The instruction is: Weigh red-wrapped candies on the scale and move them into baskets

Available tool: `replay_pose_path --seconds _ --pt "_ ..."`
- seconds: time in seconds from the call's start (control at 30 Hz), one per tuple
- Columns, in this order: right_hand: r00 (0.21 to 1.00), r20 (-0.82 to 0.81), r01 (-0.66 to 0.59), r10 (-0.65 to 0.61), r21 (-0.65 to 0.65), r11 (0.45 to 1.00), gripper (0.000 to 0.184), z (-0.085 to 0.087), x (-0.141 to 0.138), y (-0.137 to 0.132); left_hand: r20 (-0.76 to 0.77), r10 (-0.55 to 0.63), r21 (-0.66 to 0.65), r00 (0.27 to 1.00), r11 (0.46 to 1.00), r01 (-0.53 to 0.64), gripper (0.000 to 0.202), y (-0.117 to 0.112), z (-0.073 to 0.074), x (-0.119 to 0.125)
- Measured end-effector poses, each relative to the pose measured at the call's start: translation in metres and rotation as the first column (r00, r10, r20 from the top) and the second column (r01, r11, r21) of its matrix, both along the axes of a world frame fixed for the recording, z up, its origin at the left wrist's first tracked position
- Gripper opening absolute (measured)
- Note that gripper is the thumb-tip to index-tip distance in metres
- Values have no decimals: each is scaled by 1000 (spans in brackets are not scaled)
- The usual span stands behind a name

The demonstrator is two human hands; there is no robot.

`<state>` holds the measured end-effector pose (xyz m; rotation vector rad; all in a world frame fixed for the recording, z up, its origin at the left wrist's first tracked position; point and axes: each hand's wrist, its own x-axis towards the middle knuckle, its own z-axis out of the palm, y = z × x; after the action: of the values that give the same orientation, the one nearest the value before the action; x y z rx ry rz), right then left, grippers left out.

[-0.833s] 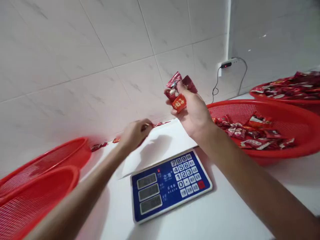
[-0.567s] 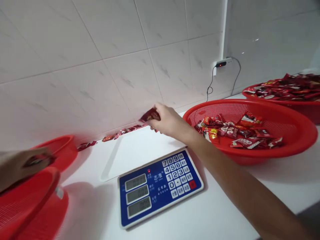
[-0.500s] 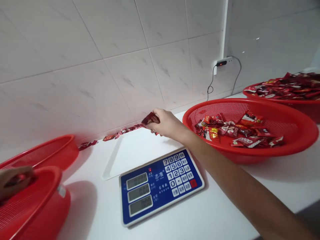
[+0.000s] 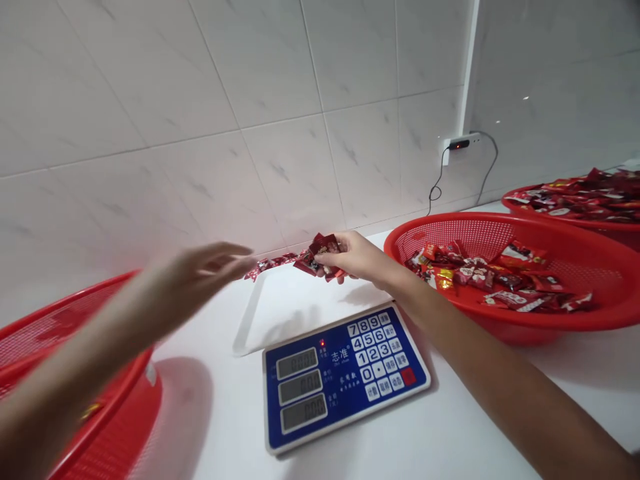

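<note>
My right hand (image 4: 353, 257) is closed around a few dark red wrapped candies (image 4: 325, 250), held above the white pan (image 4: 285, 300) of a digital scale. My left hand (image 4: 213, 263), smeared a little by motion, reaches in from the left with thumb and fingers apart and nothing visible between them. Its fingertips come near a row of red wrapped candies (image 4: 273, 264) lying along the wall behind the pan. The scale's blue panel (image 4: 345, 380) faces me, its three displays showing what look like zeros.
A red basket (image 4: 590, 267) with loose wrapped candies stands right of the scale; a fuller red basket (image 4: 565, 223) sits behind it. At left are two more red baskets (image 4: 145, 393), partly behind my left forearm. A cable (image 4: 434, 187) hangs from a wall socket (image 4: 457, 143).
My left hand has moved from the left basket up and right toward the candy row. My right hand stays over the pan, with more candies now visible in it. The view has shifted slightly.
</note>
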<state>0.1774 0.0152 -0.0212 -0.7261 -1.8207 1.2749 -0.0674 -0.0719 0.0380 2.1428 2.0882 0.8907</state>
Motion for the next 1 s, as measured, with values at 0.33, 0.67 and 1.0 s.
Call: replay_pose_path --seconds 0.33,0.67,1.0 --pt "940 -223 239 -257 -102 966 5 7 0 -1 34 -182 -110 983 977 185 25 69 -38 60" --pt "993 -81 77 -82 -60 995 7 17 3 -16 14 -216 -48 976 975 217 36 47 -31 50" --pt "995 -29 94 -92 104 990 37 14 4 -25 143 -314 115 938 947 300 34 22 -21 77"
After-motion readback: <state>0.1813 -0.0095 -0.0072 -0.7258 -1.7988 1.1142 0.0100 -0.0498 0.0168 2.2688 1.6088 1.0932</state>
